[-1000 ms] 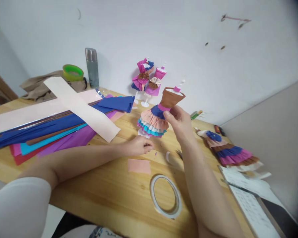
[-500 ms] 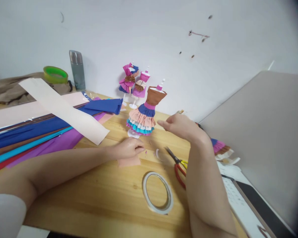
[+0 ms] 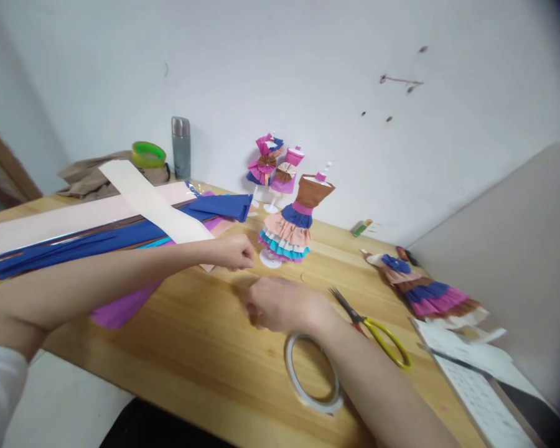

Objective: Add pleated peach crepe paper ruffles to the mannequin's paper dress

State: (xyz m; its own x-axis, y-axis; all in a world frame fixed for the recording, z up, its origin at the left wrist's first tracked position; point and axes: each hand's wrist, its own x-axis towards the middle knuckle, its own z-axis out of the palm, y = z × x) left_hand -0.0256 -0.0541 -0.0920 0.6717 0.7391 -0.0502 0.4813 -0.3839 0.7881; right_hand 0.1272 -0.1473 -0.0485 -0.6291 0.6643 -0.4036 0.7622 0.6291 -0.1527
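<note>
My left hand (image 3: 236, 251) is closed in a fist just left of the dress stand's base, its forearm crossing over a cream paper strip (image 3: 154, 202). Whatever may be in that fist is hidden. Nearer to me, my right hand (image 3: 280, 305) hovers low over the wooden table with curled fingers turned down and left; their tips are out of sight. Behind both hands stands a small dress form (image 3: 294, 221) in a brown top and ruffled paper skirt. A roll of double-sided tape (image 3: 324, 406) lies under my right forearm. Scissors (image 3: 348, 305) rest to the right.
Crepe paper sheets (image 3: 74, 249) are piled at left. Two more dressed forms (image 3: 284, 177), a flask (image 3: 181, 149) and a green tape roll (image 3: 148, 154) stand along the wall. A ruffled dress (image 3: 429, 292) lies at right beside a keyboard (image 3: 466, 386).
My right hand has come down and left from beside the dress form. My left hand has moved slightly up and left. The pink paper scrap on the table is no longer visible. The view has shifted.
</note>
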